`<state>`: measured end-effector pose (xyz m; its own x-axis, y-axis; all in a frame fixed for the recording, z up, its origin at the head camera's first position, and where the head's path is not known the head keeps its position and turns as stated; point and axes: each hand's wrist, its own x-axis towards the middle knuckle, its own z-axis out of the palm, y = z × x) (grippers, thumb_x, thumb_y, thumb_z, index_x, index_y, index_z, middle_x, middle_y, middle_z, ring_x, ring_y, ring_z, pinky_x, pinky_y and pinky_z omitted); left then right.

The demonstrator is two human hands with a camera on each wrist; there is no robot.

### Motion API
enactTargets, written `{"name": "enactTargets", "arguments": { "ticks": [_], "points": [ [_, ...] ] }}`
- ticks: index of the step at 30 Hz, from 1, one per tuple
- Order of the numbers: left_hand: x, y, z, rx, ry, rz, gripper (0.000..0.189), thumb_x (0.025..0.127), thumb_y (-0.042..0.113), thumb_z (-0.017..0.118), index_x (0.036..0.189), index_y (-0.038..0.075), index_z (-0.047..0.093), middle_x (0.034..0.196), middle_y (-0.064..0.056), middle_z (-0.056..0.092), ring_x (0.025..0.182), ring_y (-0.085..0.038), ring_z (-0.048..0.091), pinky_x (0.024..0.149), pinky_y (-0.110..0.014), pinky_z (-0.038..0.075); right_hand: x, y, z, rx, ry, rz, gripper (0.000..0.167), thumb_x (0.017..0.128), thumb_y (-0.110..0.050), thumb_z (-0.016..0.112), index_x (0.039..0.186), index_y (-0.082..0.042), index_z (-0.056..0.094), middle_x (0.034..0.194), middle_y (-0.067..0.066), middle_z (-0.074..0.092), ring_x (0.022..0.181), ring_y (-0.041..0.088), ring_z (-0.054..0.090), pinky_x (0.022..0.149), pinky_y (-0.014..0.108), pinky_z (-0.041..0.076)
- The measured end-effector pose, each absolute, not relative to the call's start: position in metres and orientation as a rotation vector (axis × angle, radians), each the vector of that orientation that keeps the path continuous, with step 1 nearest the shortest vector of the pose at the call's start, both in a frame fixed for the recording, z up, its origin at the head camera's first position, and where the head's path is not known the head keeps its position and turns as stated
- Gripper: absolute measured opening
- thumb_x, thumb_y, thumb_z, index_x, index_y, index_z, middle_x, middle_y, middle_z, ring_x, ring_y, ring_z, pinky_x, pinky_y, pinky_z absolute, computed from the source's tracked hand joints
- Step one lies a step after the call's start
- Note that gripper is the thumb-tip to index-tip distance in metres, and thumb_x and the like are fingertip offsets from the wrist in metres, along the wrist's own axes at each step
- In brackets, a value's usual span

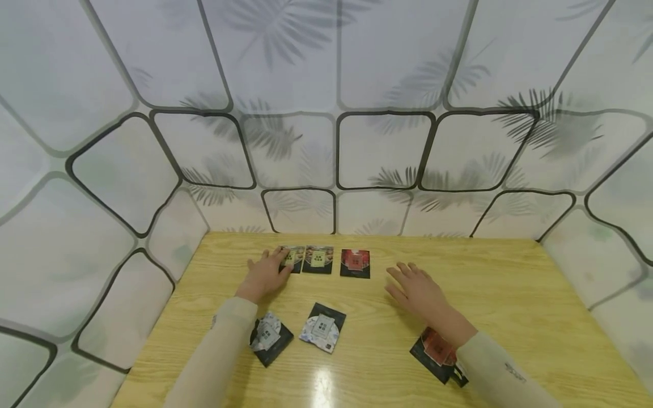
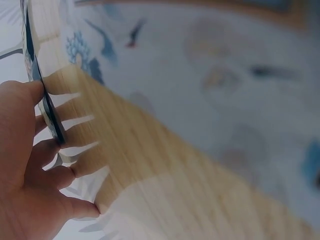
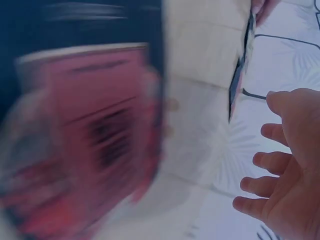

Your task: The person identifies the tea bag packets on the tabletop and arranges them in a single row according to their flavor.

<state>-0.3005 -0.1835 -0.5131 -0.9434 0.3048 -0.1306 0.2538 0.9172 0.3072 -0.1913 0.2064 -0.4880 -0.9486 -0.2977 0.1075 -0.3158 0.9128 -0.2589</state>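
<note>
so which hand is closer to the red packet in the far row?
Right. The right hand lies open on the table just right of the red packet, not touching it. The left hand is farther left, fingers on the leftmost packet.

the left hand (image 1: 265,276) covers part of the packet (image 1: 292,259) under its fingertips; a red packet (image 1: 436,352) lies half hidden beneath the right forearm, its print unreadable.

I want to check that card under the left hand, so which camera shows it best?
The head view: the green-faced card lies flat at the row's left end, the left hand touching it with straight fingers. The left wrist view shows only a blurred edge by the fingers. In the right wrist view I cannot tell it apart.
</note>
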Motion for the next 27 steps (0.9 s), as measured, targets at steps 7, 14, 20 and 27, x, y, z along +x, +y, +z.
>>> {"name": "enactTargets", "arguments": {
  "ticks": [7,14,20,27],
  "points": [
    [-0.302,-0.184,-0.514,0.42,2.91,0.406,0.062,0.113,0.046,0.044,0.166,0.015,0.036,0.172,-0.018,0.031,0.157,-0.053,0.025,0.113,-0.089,0.016,-0.151,0.23,-0.492,0.522,-2.959,0.452,0.048,0.107,-0.031,0.063,0.146,-0.002,0.061,0.148,0.032,0.057,0.138,0.057,0.051,0.11,0.07,0.045],
    [-0.301,-0.182,-0.512,0.412,2.895,0.417,0.062,0.112,0.046,0.044,0.166,0.015,0.035,0.173,-0.018,0.029,0.158,-0.053,0.023,0.114,-0.089,0.014,-0.118,0.255,-0.504,0.493,-2.941,0.443,0.046,0.104,-0.029,0.067,0.143,-0.005,0.064,0.144,0.028,0.062,0.134,0.054,0.056,0.106,0.07,0.048],
    [-0.301,-0.182,-0.513,0.406,2.897,0.41,0.063,0.113,0.046,0.043,0.167,0.016,0.034,0.173,-0.018,0.028,0.158,-0.053,0.022,0.114,-0.089,0.013,-0.095,0.264,-0.509,0.448,-2.936,0.453,0.043,0.103,-0.031,0.069,0.139,-0.007,0.067,0.141,0.025,0.065,0.131,0.052,0.059,0.104,0.07,0.049],
    [-0.302,-0.182,-0.514,0.404,2.904,0.391,0.063,0.113,0.046,0.043,0.167,0.016,0.034,0.173,-0.017,0.028,0.159,-0.052,0.022,0.114,-0.089,0.015,-0.081,0.267,-0.513,0.378,-2.991,0.438,0.052,0.103,-0.041,0.068,0.142,-0.007,0.066,0.145,0.024,0.063,0.136,0.05,0.057,0.108,0.068,0.047]
  ]
}}
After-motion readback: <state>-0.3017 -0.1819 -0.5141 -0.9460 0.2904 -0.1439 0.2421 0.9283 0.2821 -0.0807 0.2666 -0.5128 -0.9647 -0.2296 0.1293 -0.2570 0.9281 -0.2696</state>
